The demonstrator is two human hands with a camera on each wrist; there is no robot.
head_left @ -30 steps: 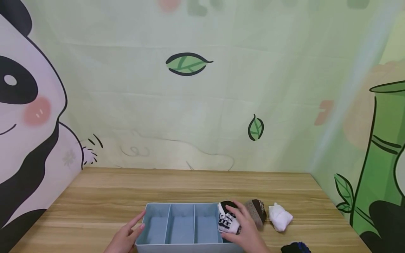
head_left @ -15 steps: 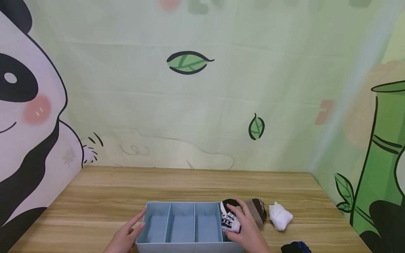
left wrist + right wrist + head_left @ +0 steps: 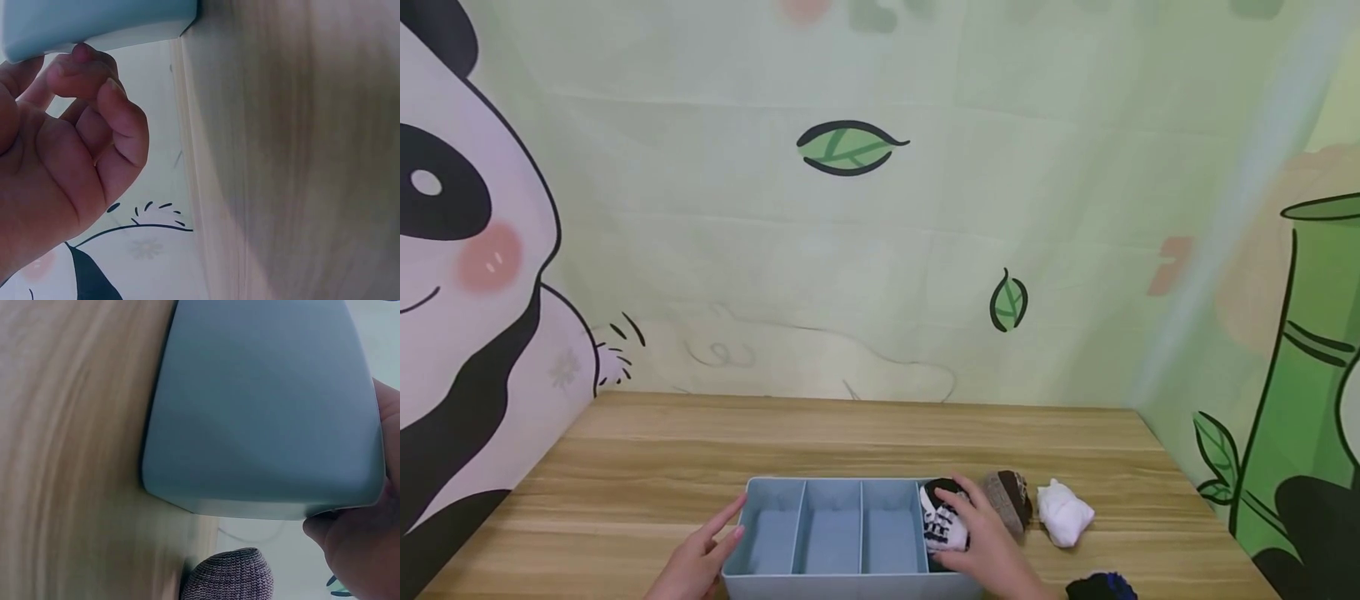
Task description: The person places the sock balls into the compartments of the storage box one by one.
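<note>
A light blue box (image 3: 850, 587) divided into compartments stands at the table's front. In its rightmost compartment sits a rolled black-and-white sock (image 3: 945, 533) with dark lettering. My right hand (image 3: 992, 546) reaches over the box's right end and grips this sock between thumb and fingers; the palm side is hidden. In the right wrist view, a fingertip shows at the rim of the box's end wall (image 3: 262, 406). My left hand (image 3: 696, 557) touches the box's left end with index finger and thumb, its other fingers loosely bent, as the left wrist view shows below the box wall (image 3: 106, 22).
Right of the box lie a rolled brown-and-dark knitted sock (image 3: 1009, 504) and a bunched white sock (image 3: 1064, 514). Nearer the front edge is a black bundle with blue (image 3: 1101, 587). The wooden table (image 3: 850, 433) ends at a printed cloth backdrop (image 3: 887, 250).
The black-and-white sock shifts slightly right and then back left under my right hand, its lettering turning a little. My left hand stays at the box's left end.
</note>
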